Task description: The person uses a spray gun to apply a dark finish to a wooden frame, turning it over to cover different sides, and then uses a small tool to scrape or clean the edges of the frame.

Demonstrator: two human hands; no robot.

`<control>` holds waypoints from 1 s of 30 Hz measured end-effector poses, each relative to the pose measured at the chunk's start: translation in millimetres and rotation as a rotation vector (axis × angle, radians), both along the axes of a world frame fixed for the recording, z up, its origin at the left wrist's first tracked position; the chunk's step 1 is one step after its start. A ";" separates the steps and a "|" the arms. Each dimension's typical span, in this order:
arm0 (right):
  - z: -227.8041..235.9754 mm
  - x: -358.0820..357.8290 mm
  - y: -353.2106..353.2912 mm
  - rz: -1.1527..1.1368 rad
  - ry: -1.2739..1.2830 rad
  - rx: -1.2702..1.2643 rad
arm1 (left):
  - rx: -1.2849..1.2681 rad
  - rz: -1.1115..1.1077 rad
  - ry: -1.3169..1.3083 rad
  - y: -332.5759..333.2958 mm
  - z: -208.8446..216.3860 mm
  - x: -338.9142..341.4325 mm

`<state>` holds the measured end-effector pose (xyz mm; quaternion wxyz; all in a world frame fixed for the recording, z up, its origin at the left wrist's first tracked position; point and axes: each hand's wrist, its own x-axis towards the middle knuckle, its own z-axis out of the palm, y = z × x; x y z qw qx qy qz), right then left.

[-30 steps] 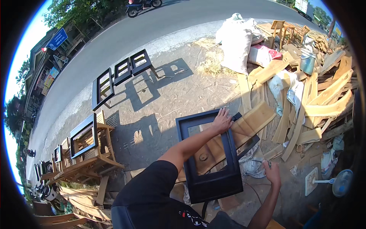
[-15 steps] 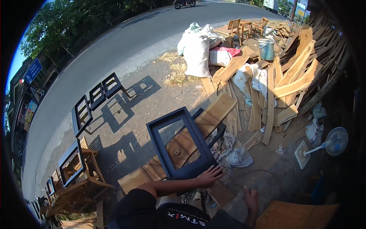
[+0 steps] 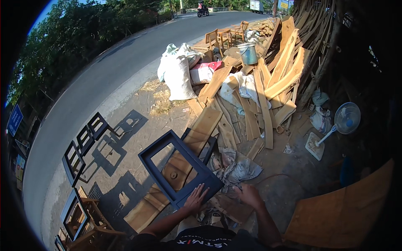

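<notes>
A dark blue-black rectangular frame (image 3: 202, 181) with an open middle lies tilted over a long brown wooden plank (image 3: 146, 207). My left hand (image 3: 195, 198) rests on the frame's near rail, its fingers spread flat. To the right of the frame's near corner, my right hand (image 3: 248, 195) is curled closed, palm downward. Whatever it holds, if anything, is too dark and small to make out. Beneath and beyond that hand lies a crumpled, stained grey-white sheet (image 3: 245, 168). Dark legs or rails show behind the frame's right side.
Several dark painted frames (image 3: 86, 141) stand at left, casting shadows. Boards (image 3: 264, 108), white sacks (image 3: 179, 77) and a bucket (image 3: 248, 54) are piled beyond. A white fan (image 3: 346, 118) stands at right, near a large brown panel (image 3: 341, 205). A road curves past behind.
The view has swung to the right. My left hand still lies on the frame. My right hand has moved forward and up, closer to the frame's near right corner.
</notes>
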<state>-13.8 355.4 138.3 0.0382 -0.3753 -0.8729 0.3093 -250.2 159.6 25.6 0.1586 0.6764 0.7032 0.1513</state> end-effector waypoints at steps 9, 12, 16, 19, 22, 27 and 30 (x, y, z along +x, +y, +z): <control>27.0 -125.4 1.4 0.294 -0.150 -0.030 | -0.084 0.294 -0.272 -34.1 -7.4 -46.8; 25.8 -165.8 -4.6 0.324 -0.176 -0.050 | -0.018 0.236 -0.154 -56.2 -24.6 -74.4; 16.1 -229.6 -18.1 0.532 -0.029 -0.002 | 0.002 0.312 0.061 -80.4 -23.4 -113.3; 21.6 -294.0 -17.7 0.395 -0.121 0.126 | 0.001 0.372 0.128 -84.3 -21.0 -139.4; 17.5 -362.6 -30.9 0.410 -0.023 -0.004 | 0.016 0.376 0.093 -87.2 -25.9 -154.4; 4.5 -467.4 -56.0 0.404 -0.101 0.175 | 0.066 0.399 0.034 -97.4 -21.3 -155.1; -11.8 -493.4 -19.0 0.238 -0.102 0.294 | 0.107 0.370 0.022 -92.6 -21.1 -159.6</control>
